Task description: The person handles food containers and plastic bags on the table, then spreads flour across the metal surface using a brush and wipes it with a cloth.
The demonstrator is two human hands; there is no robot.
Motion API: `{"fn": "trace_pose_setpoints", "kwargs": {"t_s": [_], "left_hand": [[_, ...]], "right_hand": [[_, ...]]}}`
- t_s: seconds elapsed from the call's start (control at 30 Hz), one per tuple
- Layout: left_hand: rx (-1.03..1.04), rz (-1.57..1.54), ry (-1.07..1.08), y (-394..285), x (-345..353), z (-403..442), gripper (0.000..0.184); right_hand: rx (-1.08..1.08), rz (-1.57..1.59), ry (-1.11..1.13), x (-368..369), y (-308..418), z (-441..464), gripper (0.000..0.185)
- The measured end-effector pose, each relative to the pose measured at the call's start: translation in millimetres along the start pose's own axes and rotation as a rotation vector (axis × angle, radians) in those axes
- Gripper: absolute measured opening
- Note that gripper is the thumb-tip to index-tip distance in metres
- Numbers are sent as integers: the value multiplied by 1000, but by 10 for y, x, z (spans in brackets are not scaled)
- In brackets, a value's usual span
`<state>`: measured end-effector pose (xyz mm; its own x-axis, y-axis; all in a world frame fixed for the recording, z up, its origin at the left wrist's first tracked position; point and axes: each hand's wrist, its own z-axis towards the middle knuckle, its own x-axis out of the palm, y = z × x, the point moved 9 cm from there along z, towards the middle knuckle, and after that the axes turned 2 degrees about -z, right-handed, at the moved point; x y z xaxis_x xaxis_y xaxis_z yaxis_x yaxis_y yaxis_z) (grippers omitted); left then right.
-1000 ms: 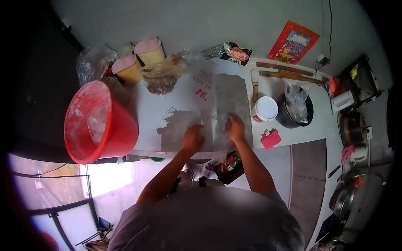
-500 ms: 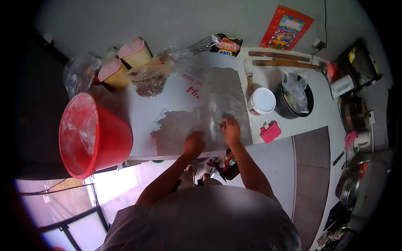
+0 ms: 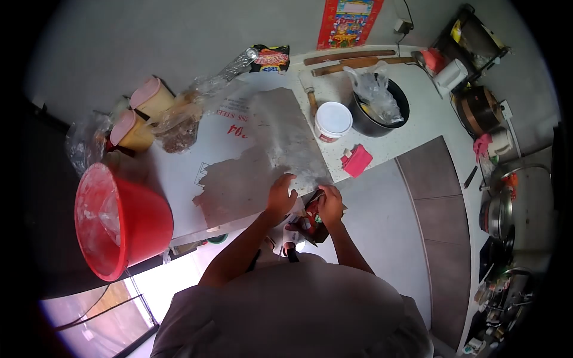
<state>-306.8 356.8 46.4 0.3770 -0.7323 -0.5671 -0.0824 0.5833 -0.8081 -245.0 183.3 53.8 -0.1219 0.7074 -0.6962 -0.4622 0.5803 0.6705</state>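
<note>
Right hand is curling at the metal sheet's near right corner; cannot tell whether it is gripping. Left hand is opening thumb from fingers just left, at the near edge. Beyond both, the sheet is showing smudged grey; farther left, a ragged-edged white layer is bearing red lettering.

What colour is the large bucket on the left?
The bucket is red; the head view shows it best.
</note>
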Motion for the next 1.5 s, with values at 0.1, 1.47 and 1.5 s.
{"fn": "trace_pose_setpoints", "kwargs": {"t_s": [0.1,1.47,1.5], "left_hand": [[66,50,-11,-1,64,125,47],[51,16,-25,53,64,1887,71],[51,21,-33,52,81,1916,71]], "right_hand": [[-5,64,11,-22,66,165,34],[60,13,139,750,-632,1903,84],[29,37,124,745,-683,1958,87]]}}
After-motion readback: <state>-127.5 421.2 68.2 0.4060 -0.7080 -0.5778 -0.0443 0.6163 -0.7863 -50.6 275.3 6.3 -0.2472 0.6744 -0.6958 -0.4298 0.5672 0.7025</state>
